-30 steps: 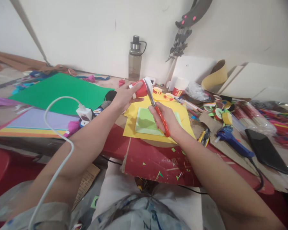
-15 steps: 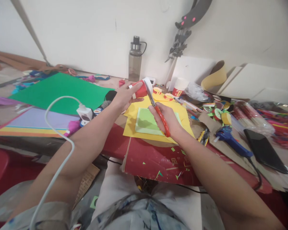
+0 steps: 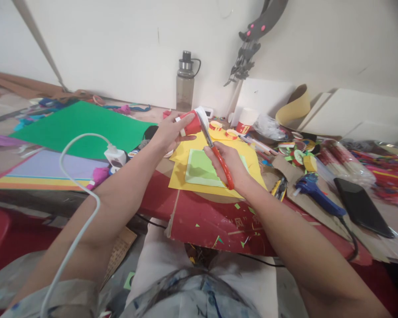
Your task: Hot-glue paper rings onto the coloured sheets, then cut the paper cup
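My left hand (image 3: 170, 132) is wrapped round a red and white paper cup (image 3: 193, 123), tilted on its side above the yellow paper. In my right hand (image 3: 228, 163) are red-handled scissors (image 3: 223, 167), with their blades against the cup near its white end. Below the hands, a light green sheet (image 3: 199, 170) lies on yellow paper (image 3: 179, 180). Two cut cup rings (image 3: 231, 134) rest on the yellow paper's far part, and another paper cup (image 3: 246, 121) stands behind them.
A bottle (image 3: 185, 86) stands by the wall. Green paper (image 3: 82, 128) and a white plug (image 3: 115, 157) with a cable are at left. At right lie a blue glue gun (image 3: 320, 194), a black phone (image 3: 365, 206) and a cutter (image 3: 279, 189). Paper scraps dot the red board (image 3: 212, 221).
The whole view has shifted slightly. Both hands still hold the cup and scissors in nearly the same pose, with little visible movement between them.
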Demonstrator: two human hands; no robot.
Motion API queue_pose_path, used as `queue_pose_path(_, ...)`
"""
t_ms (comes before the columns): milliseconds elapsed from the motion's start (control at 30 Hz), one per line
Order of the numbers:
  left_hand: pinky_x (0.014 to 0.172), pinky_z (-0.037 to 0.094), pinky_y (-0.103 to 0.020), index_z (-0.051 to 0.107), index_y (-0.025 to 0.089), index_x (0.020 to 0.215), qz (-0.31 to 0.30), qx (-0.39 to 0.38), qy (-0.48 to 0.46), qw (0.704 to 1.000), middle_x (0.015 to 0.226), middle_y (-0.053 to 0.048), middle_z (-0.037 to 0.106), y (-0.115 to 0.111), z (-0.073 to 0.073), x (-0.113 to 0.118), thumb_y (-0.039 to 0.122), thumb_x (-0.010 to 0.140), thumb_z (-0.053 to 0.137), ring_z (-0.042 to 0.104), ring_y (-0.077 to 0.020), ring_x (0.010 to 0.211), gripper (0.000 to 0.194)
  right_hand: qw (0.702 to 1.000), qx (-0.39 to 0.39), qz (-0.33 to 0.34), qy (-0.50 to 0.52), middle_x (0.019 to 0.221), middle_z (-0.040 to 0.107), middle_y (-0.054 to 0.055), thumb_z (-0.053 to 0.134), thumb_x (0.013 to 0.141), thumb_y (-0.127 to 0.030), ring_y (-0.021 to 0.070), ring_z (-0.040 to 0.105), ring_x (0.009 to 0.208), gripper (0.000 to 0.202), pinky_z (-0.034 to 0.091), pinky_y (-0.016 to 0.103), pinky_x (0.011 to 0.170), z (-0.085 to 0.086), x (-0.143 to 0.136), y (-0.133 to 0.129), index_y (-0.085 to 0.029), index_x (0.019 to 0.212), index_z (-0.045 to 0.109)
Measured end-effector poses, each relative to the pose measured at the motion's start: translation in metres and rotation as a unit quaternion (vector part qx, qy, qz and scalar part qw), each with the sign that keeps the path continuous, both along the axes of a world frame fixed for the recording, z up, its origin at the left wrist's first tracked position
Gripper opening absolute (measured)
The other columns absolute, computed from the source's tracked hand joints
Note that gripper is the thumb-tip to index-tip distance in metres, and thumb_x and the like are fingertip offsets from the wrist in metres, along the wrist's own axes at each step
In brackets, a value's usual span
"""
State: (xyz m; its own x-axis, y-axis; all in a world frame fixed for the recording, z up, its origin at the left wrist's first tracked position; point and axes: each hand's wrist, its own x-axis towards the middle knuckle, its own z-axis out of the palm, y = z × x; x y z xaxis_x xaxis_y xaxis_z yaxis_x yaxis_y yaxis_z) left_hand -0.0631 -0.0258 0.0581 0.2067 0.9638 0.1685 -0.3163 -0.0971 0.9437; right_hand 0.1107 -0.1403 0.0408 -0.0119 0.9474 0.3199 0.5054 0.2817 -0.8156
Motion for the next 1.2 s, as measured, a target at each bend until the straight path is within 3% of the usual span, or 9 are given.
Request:
queue_pose_path(233,0.083,0.069,-0.035,0.066,0.02,0.098,-0.007,0.032,0.011,0.999,0.095,-0.003,0.074,0.005,-0.002,-0.003,0.045,0.077,0.096,0.075,-0.0179,0.092,0.044,1.0,0.005,0.0,0.007,0.059,0.036,-0.006,0.058,0.084,-0.089,0.0122,0.036,0.056,0.065,0.029,0.03,0.055,0.001,-0.002,-0.001,-0.027,0.071,0.042)
queue_pose_path(567,0.075,0.068,-0.03,0.069,0.021,0.102,-0.007,0.062,0.03,0.998,0.093,-0.002,0.074,0.011,-0.006,-0.006,0.047,0.074,0.097,0.072,-0.0151,0.083,0.048,0.994,-0.062,0.033,0.078,0.06,0.034,-0.007,0.07,0.085,-0.08,0.012,0.036,0.05,0.058,0.029,0.027,0.044,-0.003,-0.003,-0.003,-0.028,0.08,0.045)
queue_pose_path(767,0.077,0.066,-0.031,0.068,0.02,0.096,-0.038,0.011,0.005,0.999,0.091,-0.002,0.076,0.01,-0.003,-0.007,0.044,0.073,0.098,0.074,-0.0169,0.086,0.045,0.995,-0.069,0.034,0.07,0.059,0.036,-0.007,0.07,0.086,-0.08,0.012,0.038,0.048,0.058,0.031,0.027,0.043,-0.006,-0.002,-0.002,-0.027,0.08,0.046)
queue_pose_path(1033,0.078,0.066,-0.034,0.071,0.021,0.097,-0.011,-0.028,-0.024,0.999,0.095,-0.006,0.078,0.007,-0.004,-0.004,0.045,0.074,0.095,0.076,-0.0231,0.097,0.042,0.991,-0.085,0.064,0.085,0.058,0.037,-0.008,0.07,0.084,-0.083,0.0121,0.04,0.046,0.061,0.034,0.028,0.043,-0.005,-0.004,-0.001,-0.028,0.083,0.045)
queue_pose_path(1200,0.081,0.067,-0.035,0.07,0.02,0.096,-0.014,-0.018,-0.013,1.0,0.095,-0.005,0.078,0.007,-0.005,-0.004,0.045,0.074,0.097,0.076,-0.0218,0.096,0.043,0.994,-0.075,0.044,0.071,0.059,0.039,-0.007,0.067,0.088,-0.081,0.0121,0.042,0.049,0.058,0.035,0.027,0.045,-0.005,-0.004,-0.003,-0.027,0.081,0.045)
